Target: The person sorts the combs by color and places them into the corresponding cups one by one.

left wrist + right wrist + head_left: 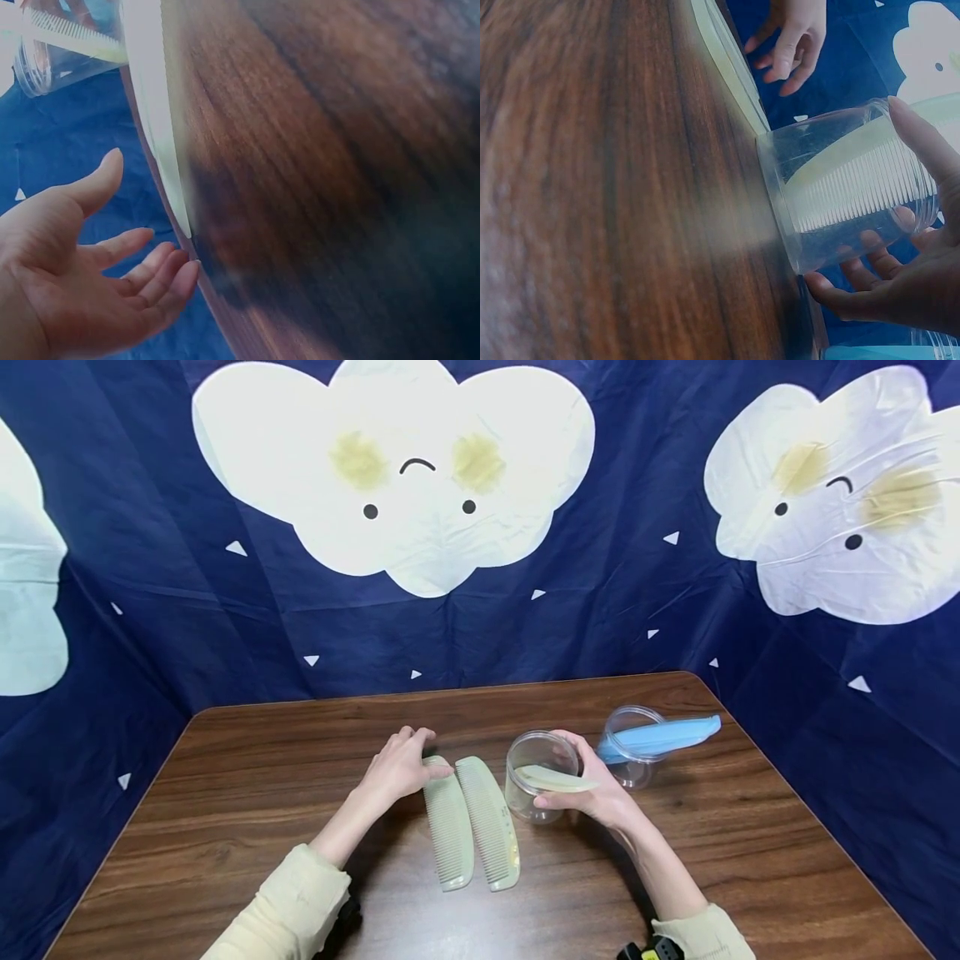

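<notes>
My right hand (596, 785) grips a clear plastic jar (517, 797) standing on the table, fingers around one side and thumb at the rim. Inside it leans a pale green comb (855, 176), its end sticking out past the rim. Two more pale green combs lie side by side left of the jar: a left comb (452, 835) and a right comb (490, 827). My left hand (401, 766) hovers by the far end of the left comb. Its fingers are loosely spread and hold nothing in the left wrist view.
Beyond my right hand, a second clear jar (636, 775) holds blue combs (667, 737) that jut out to the right. The brown wooden table (225, 827) ends at a dark blue curtain (450, 643) printed with clouds.
</notes>
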{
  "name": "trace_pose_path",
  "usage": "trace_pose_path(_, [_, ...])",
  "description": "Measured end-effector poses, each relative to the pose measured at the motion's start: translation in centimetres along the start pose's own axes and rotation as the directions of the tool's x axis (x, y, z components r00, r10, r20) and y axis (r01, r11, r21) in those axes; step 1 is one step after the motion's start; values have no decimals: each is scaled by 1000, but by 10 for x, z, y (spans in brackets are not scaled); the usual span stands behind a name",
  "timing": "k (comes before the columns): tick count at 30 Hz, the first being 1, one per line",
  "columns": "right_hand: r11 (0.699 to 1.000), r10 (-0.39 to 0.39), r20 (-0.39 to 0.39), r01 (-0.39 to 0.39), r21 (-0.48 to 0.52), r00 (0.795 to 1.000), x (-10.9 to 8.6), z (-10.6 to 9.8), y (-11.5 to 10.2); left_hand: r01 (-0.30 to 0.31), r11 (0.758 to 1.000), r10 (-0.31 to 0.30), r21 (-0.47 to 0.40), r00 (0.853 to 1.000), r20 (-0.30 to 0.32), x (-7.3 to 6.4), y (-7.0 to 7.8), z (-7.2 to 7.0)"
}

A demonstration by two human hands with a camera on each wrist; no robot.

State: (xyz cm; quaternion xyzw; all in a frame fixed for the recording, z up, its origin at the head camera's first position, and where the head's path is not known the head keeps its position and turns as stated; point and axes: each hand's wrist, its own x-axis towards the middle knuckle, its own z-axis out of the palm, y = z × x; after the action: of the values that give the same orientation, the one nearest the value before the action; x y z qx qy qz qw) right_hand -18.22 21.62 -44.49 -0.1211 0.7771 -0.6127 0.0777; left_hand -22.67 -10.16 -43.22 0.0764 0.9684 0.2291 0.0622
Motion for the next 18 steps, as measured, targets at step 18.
trace_pose_path(18, [1000, 6, -2, -6, -14, 1000, 0, 0, -1, 43, 991, -54, 127, 995, 84, 9, 1, 5])
